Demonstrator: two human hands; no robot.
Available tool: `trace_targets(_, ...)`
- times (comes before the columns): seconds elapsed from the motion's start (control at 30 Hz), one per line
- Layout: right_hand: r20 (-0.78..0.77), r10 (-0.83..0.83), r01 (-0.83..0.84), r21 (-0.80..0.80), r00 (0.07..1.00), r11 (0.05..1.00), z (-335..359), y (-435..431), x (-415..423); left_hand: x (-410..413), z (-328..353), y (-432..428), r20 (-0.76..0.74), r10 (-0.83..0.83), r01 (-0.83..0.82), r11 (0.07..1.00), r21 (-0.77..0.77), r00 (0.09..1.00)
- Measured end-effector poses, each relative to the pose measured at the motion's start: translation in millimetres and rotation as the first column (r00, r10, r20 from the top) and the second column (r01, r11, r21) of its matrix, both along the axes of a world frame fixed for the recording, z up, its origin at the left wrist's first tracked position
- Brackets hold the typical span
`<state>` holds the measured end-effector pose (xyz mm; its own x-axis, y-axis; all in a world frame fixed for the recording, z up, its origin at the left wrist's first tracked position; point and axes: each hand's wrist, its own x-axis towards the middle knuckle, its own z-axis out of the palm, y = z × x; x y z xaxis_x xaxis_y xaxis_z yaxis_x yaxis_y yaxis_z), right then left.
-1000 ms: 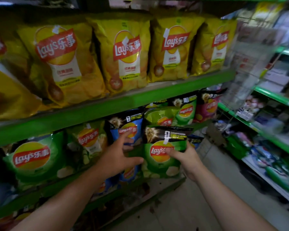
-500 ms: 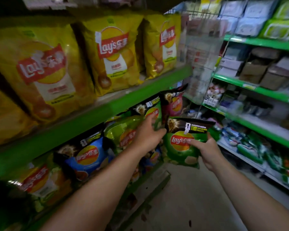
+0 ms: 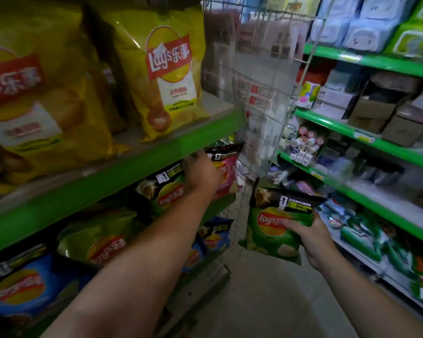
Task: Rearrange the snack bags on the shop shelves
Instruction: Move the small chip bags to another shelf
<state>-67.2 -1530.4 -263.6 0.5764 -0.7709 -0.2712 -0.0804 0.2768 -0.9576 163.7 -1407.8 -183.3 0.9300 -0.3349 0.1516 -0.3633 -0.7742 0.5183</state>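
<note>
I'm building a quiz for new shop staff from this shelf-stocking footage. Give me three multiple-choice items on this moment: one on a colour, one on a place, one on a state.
1. What colour are the big bags on the upper shelf?
A. Yellow. B. Blue. C. Pink.

2. Where does the left hand reach?
A. Among those top bags. B. To the pink bag under the upper shelf. C. Onto a shopping trolley.

3. What is the state of the right hand?
A. Open and empty. B. Pressing flat on a shelf. C. Gripping a green bag off the shelves.

Answers:
1 A: every bag up there is yellow.
2 B: the hand is at the pink bag, below the green shelf edge.
3 C: its fingers curl round the bag out in the aisle.
</note>
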Motion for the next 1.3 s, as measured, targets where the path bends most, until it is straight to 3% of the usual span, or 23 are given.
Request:
trace_targets(0.2, 0.005, 0.018, -0.018, 0.013, 1.000, 1.000, -1.6, -8.5, 9.8, 3.1, 7.8, 9.3, 0.184, -0.082, 0.040, 0.974, 0.223, 0.980)
trace_targets(0.33, 0.024, 0.037, -0.038, 0.010, 0.999, 0.999, -1.2, -6.8, 14.1, -1.6, 15.2, 24.8, 0.244, -0.140, 0.089, 0.974, 0.209, 0.960)
trace_targets(0.47, 0.040, 0.033, -0.033, -0.002, 0.999, 0.999, 0.1, -5.7, 13.6, -14.0, 8.4, 47.9, 0.286, -0.174, 0.158, 0.984, 0.080, 0.942)
trace_targets(0.57, 0.050, 0.000, 0.001, -0.012, 0.999, 1.000, 5.0, -6.4, 10.2, -24.3, -0.1, 64.4, 0.228, -0.184, 0.219, 0.966, -0.135, 0.956)
trace_targets(0.77, 0.035, -0.056, 0.062, -0.196, 0.998, 0.979, 11.5, 2.4, 16.2, -55.9, -4.5, 112.2, 0.319, -0.179, 0.295, 0.882, -0.366, 0.931)
trace_targets(0.93, 0.002, -0.016, 0.016, -0.276, 1.000, 0.961, 26.3, 23.1, 49.5, -86.0, -6.5, 172.9, 0.268, -0.088, 0.179, 0.925, -0.336, 0.959)
trace_targets(1.1, 0.014, 0.097, -0.082, -0.423, 0.995, 0.902, 40.3, 49.1, 94.9, -105.0, -18.5, 217.5, 0.208, -0.116, 0.168, 0.953, -0.253, 0.971)
trace_targets(1.23, 0.077, 0.238, -0.207, -0.291, 0.968, 0.934, 56.3, 51.7, 139.4, -112.8, -32.2, 240.9, 0.103, -0.140, 0.159, 0.965, -0.207, 0.985)
trace_targets(1.3, 0.023, 0.286, -0.275, -0.210, 0.958, 0.938, 60.6, 47.1, 160.5, -117.0, -35.8, 249.7, 0.050, -0.139, 0.146, 0.966, -0.211, 0.989)
